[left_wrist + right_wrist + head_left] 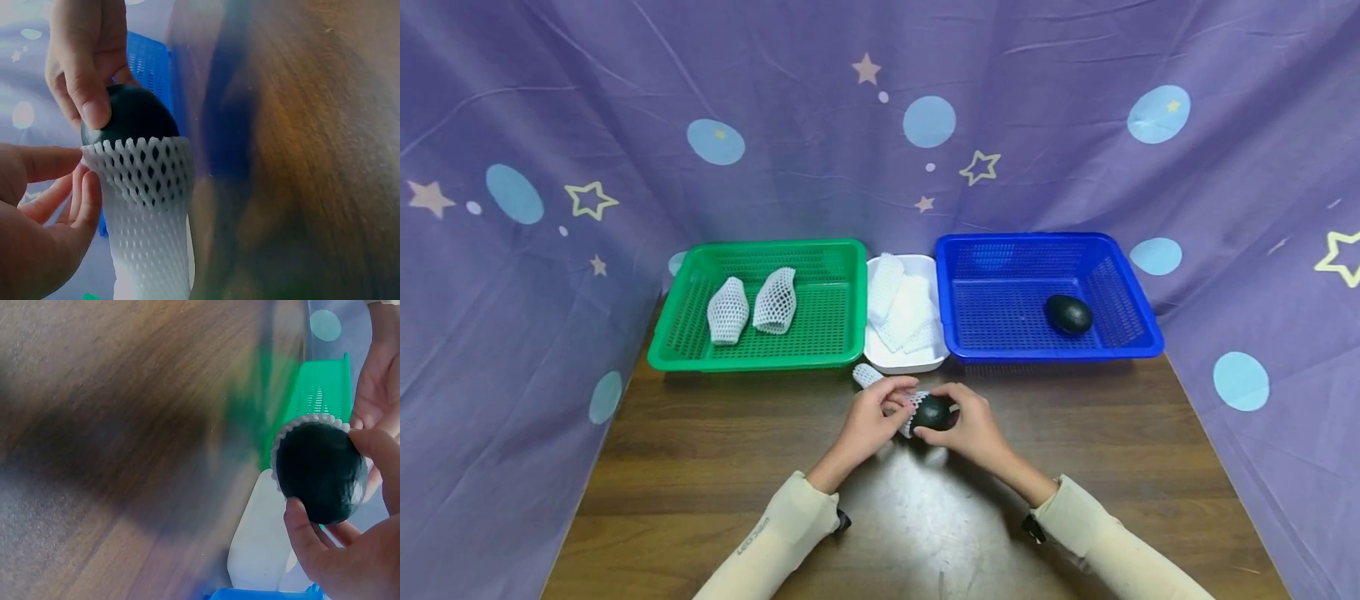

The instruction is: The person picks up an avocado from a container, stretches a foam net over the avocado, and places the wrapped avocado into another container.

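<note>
A dark, glossy avocado (933,412) is partly inside a white foam net sleeve (150,237) above the table, in front of the white tray. My right hand (973,427) grips the avocado's bare end between thumb and fingers. On the other side my left hand (868,421) pinches the sleeve's open rim, its fingertips close to the avocado. The sleeve covers the avocado's lower part in the left wrist view, and its far end hangs slack. Seen from the right wrist, the net's edge rings the avocado (322,472) behind the exposed end.
A green basket (760,364) at the back left holds two netted pieces (727,312). The white tray (904,363) in the middle holds several foam sleeves (910,308). At the right, a blue basket (1045,353) holds another avocado (1069,315). Purple curtains (805,100) enclose the wooden table (700,467).
</note>
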The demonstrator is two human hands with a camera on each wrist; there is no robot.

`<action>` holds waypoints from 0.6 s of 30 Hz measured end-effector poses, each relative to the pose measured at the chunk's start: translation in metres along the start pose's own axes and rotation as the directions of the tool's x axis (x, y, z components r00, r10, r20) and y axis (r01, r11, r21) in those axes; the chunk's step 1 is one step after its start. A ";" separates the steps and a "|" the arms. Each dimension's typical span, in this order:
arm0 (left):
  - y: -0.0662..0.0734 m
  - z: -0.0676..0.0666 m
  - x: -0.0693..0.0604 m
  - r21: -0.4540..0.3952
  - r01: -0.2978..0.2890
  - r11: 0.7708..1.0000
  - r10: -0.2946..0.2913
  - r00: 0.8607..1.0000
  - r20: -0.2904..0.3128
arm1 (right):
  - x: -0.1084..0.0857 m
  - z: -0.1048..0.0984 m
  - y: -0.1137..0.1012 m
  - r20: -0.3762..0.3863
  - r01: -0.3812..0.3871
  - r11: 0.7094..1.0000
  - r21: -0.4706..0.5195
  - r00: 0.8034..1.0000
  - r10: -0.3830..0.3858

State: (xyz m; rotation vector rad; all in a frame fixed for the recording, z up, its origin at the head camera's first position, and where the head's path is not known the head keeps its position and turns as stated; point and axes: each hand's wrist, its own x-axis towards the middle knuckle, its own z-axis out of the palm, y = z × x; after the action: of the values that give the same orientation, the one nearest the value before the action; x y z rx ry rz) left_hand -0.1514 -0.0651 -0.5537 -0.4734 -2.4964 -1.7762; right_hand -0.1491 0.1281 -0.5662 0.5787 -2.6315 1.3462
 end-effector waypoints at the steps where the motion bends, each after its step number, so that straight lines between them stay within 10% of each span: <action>1: 0.001 0.000 -0.001 0.014 0.005 1.000 -0.004 1.000 -0.013 | 0.000 0.000 0.001 -0.003 -0.020 1.000 0.013 1.000 0.020; 6: 0.000 0.000 -0.005 0.147 0.076 0.986 -0.062 0.993 -0.098 | 0.003 -0.001 0.001 -0.015 -0.077 0.994 0.075 0.997 0.078; 18: -0.008 0.000 -0.012 0.073 0.031 0.997 -0.029 0.999 -0.035 | 0.005 -0.004 0.000 -0.032 -0.218 0.952 0.215 0.973 0.230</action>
State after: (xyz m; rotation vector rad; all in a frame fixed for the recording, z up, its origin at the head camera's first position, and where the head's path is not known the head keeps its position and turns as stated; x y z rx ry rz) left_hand -0.1425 -0.0698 -0.5640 -0.4005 -2.5486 -1.6803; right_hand -0.1536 0.1301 -0.5620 0.2627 -2.5898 1.6935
